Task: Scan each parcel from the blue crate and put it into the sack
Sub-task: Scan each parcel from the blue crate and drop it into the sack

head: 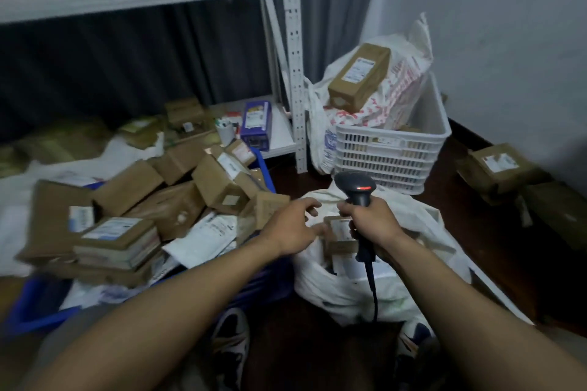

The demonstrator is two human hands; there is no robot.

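Observation:
The blue crate [34,311] on the left is heaped with brown cardboard parcels [219,184] and a white mailer [206,238]. To its right the white sack [349,292] lies open on the floor. A small brown parcel with a label [340,229] rests in the sack's mouth. My left hand [290,227] hovers over the sack's edge with relaxed fingers, its fingertips at that parcel's left side. My right hand [373,220] grips the handle of a black barcode scanner [355,188], whose red light is on and whose cable hangs down over the sack.
Behind the sack stands a white slotted crate [390,152] holding a printed bag with a long brown box [359,76] on top. A white shelf post [295,73] rises between the crates. More boxes [498,168] lie at the right wall. My shoes [232,336] are below.

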